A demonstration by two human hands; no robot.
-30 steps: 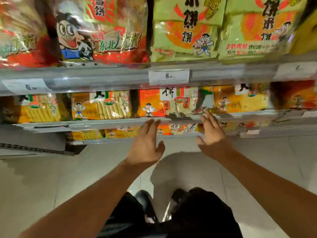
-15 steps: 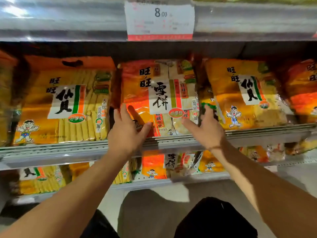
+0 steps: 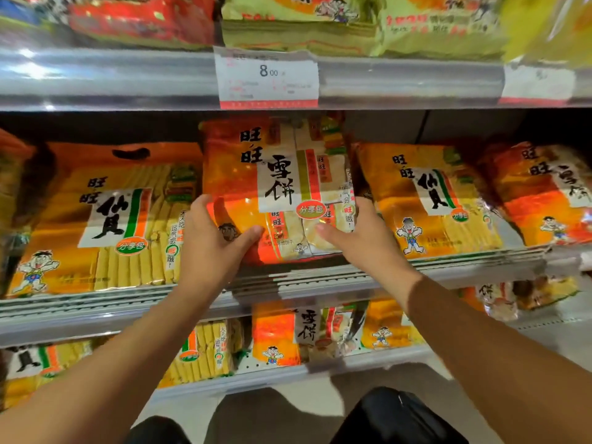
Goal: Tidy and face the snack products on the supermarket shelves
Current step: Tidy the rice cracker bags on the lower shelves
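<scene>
Between both hands' fingers: orange pkg (image 3: pixel 272 187), gripped at sides, apparently upright.

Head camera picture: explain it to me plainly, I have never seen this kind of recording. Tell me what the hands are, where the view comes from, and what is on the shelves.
There is no machine here. A person wears a camera on the head, so you look forward and down along both bare arms. The left hand and right hand grip the lower sides of an orange rice-cracker bag that stands upright on the middle shelf. Beside it are a yellow cracker bag on the left and another yellow bag on the right. A price tag reading 8.00 hangs on the shelf edge above. More bags sit on the shelves above and below.
</scene>
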